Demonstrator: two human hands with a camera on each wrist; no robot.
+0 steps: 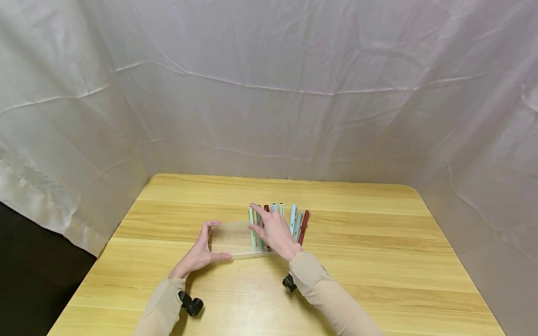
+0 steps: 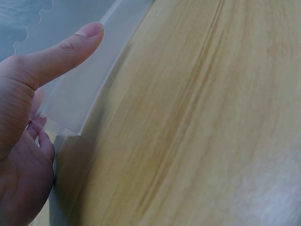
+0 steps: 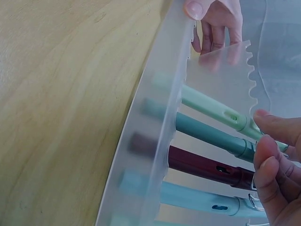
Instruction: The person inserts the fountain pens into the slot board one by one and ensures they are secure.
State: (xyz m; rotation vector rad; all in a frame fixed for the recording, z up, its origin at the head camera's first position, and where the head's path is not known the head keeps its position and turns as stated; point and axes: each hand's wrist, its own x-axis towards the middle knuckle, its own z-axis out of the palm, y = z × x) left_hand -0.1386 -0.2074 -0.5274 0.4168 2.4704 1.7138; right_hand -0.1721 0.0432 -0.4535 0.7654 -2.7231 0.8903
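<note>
My left hand (image 1: 198, 255) grips the left end of a clear plastic pen rack (image 1: 248, 255), thumb on the near wall and fingers round the far side. Scalloped notches line the rack's edges in the right wrist view. My right hand (image 1: 275, 232) pinches the clip end of a light green pen (image 3: 211, 106), the leftmost in the rack. Beside that pen lie a teal pen (image 3: 211, 135), a dark red pen (image 3: 200, 164) and a light blue pen (image 3: 195, 195). The right hand covers part of the row in the head view.
Right of my right hand lie a pale blue pen (image 1: 293, 218), a grey-green pen (image 1: 298, 225) and a dark red pen (image 1: 304, 226), slanted. All is on a wooden table (image 1: 378, 261) with pale cloth (image 1: 269, 116) hanging behind and at the sides.
</note>
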